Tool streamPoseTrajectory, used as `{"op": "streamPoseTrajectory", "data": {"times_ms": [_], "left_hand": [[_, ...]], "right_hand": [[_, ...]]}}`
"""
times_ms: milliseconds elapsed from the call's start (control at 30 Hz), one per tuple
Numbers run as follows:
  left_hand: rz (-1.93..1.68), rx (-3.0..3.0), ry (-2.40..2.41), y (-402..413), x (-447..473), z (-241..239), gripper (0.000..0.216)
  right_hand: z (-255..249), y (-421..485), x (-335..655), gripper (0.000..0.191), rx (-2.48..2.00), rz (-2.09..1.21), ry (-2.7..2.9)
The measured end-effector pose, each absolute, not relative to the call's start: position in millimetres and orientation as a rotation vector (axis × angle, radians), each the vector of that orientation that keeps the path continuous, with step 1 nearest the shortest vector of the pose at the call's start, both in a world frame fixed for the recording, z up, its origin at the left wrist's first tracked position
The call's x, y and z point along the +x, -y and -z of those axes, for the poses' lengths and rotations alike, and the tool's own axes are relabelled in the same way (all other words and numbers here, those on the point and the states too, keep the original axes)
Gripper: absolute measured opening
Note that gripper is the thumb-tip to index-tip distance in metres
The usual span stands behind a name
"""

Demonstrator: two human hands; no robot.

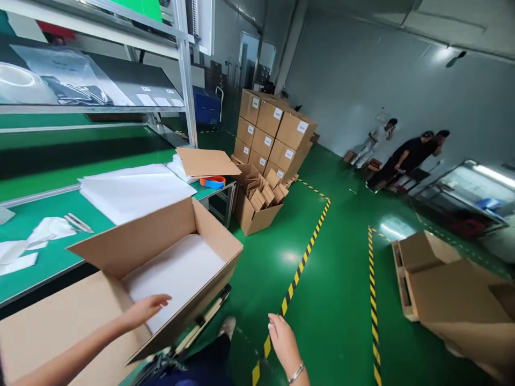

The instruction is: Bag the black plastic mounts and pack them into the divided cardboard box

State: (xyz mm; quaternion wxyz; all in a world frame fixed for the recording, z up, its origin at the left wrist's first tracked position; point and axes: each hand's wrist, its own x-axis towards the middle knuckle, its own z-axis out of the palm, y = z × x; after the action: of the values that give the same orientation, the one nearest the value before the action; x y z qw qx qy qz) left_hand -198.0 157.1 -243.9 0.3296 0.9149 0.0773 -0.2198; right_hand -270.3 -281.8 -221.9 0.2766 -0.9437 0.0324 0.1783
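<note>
My left hand [145, 309] reaches over the near edge of a large open cardboard box [209, 228], fingers stretched out above the white foam sheet [177, 273] lining its bottom. It holds nothing. My right hand [284, 338], with a bracelet at the wrist, hangs free over the green floor to the right of the box, fingers loosely curled down and empty. The box rests tilted at the edge of the green worktable [48, 214].
A stack of white sheets [132, 190], a cardboard sheet [205, 161] and an orange tape roll [213, 181] lie on the table. Stacked sealed cartons [273, 134] and an open carton of inserts [257, 206] stand beyond. Flat cardboard on a pallet [450, 284] lies right. People [406, 155] stand far off.
</note>
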Motion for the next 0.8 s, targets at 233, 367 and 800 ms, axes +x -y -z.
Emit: {"op": "streamPoseTrajectory", "data": {"times_ms": [233,367,800], "left_hand": [[0.427,2.344,-0.110,-87,-29,177,0.047],[0.461,2.440,-0.062,-31,25,155,0.044],[0.549,2.576,-0.694,9,66,163,0.055]], "right_hand": [[232,397,-194,0.042,-2.584,-0.699,-0.202],[237,454,-134,0.038,-2.567,-0.781,-0.261],[220,516,321,0.024,-2.540,-0.671,0.207]]}}
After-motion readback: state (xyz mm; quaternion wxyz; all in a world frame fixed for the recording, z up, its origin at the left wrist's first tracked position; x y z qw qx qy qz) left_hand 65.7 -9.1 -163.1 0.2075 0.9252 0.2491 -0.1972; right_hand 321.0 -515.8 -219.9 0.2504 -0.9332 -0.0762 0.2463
